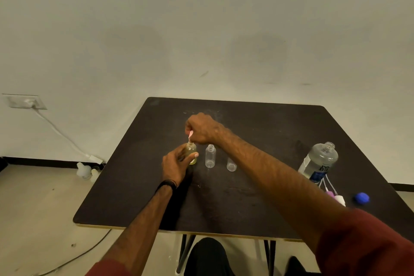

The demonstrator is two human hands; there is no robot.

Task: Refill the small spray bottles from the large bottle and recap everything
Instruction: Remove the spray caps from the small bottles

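Three small clear spray bottles stand in a row on the dark table (246,208). My left hand (175,164) grips the leftmost small bottle (191,152), which looks yellowish. Just above its neck, my right hand (201,129) pinches a pink spray cap (190,135) whose tube points down into the opening. The middle small bottle (210,156) stands uncapped. My right forearm partly hides the third small bottle (231,164). At the right edge the large bottle (320,161) stands open, with a blue label.
Beside the large bottle lie two spray caps with tubes (335,196) and a blue cap (362,198). A white bottle (83,171) sits on the floor left of the table, near a wall socket (25,101) and its cable.
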